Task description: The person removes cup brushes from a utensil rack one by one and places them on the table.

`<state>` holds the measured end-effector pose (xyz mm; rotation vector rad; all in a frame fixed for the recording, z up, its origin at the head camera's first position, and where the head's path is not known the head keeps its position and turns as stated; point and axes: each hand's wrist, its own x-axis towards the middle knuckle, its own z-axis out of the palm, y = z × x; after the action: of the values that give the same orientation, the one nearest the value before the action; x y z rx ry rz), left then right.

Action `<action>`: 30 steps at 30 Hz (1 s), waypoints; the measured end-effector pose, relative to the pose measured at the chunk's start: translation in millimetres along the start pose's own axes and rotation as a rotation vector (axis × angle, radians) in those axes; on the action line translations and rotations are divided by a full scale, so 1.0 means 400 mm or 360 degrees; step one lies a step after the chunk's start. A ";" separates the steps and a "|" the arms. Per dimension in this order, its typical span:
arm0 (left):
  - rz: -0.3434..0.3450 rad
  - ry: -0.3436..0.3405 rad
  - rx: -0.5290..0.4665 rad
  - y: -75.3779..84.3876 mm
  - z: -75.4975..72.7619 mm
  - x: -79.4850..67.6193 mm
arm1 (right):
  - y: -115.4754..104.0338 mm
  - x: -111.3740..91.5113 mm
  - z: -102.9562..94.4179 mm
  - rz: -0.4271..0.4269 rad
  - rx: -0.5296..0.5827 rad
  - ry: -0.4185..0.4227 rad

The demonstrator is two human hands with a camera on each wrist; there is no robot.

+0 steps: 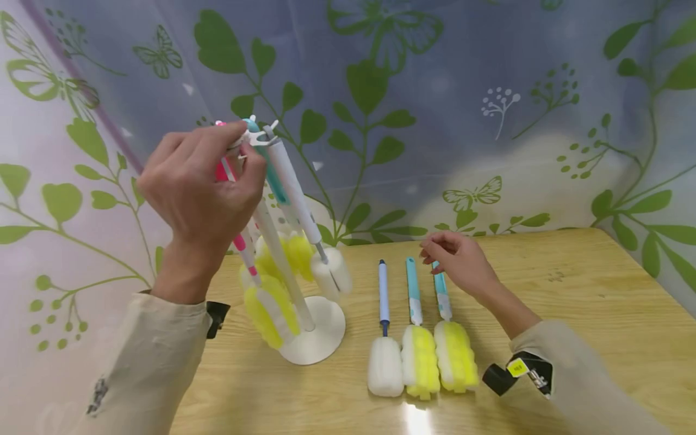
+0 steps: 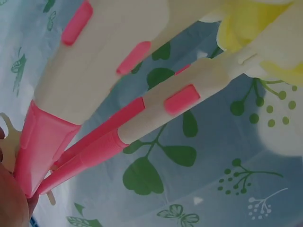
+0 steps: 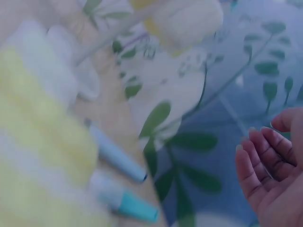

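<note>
My left hand (image 1: 203, 175) pinches the white hooked top (image 1: 260, 138) of an upright rack between thumb and forefinger. Around its pole (image 1: 284, 266) hang several sponge brushes: a pink-handled one (image 2: 54, 137) close by the fingers, a turquoise-handled one (image 1: 276, 181), and a white-handled one (image 1: 293, 190) with a white sponge head. My right hand (image 1: 459, 263) hovers near the far end of a turquoise-handled brush (image 1: 455, 356) on the table, fingers loosely curled and holding nothing. Left of it lie a second turquoise-handled brush (image 1: 420, 362) and a blue-handled one (image 1: 385, 365).
The rack stands on a round white base (image 1: 321, 347) left of the three lying brushes. Beneath everything is a wooden table (image 1: 587, 326). A patterned curtain (image 1: 478, 133) with green leaves and butterflies hangs right behind the table's back edge.
</note>
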<state>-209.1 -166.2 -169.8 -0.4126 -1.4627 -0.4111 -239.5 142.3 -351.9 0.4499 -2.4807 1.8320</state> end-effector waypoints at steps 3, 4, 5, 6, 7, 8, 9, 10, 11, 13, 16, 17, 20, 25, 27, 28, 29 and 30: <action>0.0011 -0.0014 -0.0023 -0.005 0.002 0.003 | -0.052 0.015 0.026 -0.0095 0.0039 -0.0059; 0.0008 -0.0015 -0.0029 -0.007 0.003 0.005 | -0.070 0.021 0.035 -0.0141 0.0042 -0.0081; 0.0004 -0.0018 -0.0036 -0.010 0.003 0.006 | -0.086 0.027 0.042 -0.0187 0.0040 -0.0096; 0.0001 -0.0028 -0.0051 -0.013 0.004 0.008 | -0.101 0.034 0.048 -0.0228 0.0034 -0.0108; -0.0001 -0.0042 -0.0069 -0.016 0.005 0.009 | -0.114 0.040 0.053 -0.0266 0.0027 -0.0119; -0.0002 -0.0059 -0.0088 -0.019 0.006 0.010 | -0.126 0.046 0.057 -0.0303 0.0022 -0.0120; 0.0000 -0.0078 -0.0106 -0.022 0.007 0.011 | -0.137 0.051 0.061 -0.0335 0.0020 -0.0118; 0.0004 -0.0097 -0.0130 -0.026 0.008 0.012 | -0.147 0.056 0.066 -0.0362 0.0017 -0.0115; 0.0006 -0.0114 -0.0168 -0.029 0.008 0.012 | -0.156 0.060 0.072 -0.0381 0.0029 -0.0116; 0.0012 -0.0143 -0.0245 -0.038 0.008 0.012 | -0.176 0.066 0.090 -0.0420 0.0055 -0.0134; 0.0004 -0.0154 -0.0375 -0.051 0.009 0.015 | -0.214 0.073 0.131 -0.0488 0.0117 -0.0187; -0.0007 -0.0156 -0.0421 -0.054 0.009 0.016 | -0.229 0.074 0.145 -0.0508 0.0144 -0.0203; -0.0059 -0.0165 -0.0571 -0.060 0.010 0.015 | -0.267 0.079 0.190 -0.0560 0.0181 -0.0223; -0.0167 -0.0202 -0.0814 -0.057 0.004 0.017 | -0.299 0.079 0.251 -0.0614 0.0171 -0.0221; -0.0202 -0.0221 -0.0889 -0.053 0.000 0.022 | -0.305 0.079 0.267 -0.0613 0.0165 -0.0226; -0.0217 -0.0228 -0.0923 -0.052 0.000 0.024 | -0.307 0.080 0.273 -0.0611 0.0162 -0.0223; -0.0229 -0.0231 -0.0953 -0.051 0.000 0.026 | -0.310 0.081 0.277 -0.0608 0.0157 -0.0213; -0.0236 -0.0232 -0.0981 -0.050 0.001 0.028 | -0.312 0.082 0.280 -0.0608 0.0161 -0.0210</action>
<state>-218.7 -183.5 -158.1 -0.8393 -1.4940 -0.9759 -223.6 -3.4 -263.8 1.0002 -2.1820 1.8215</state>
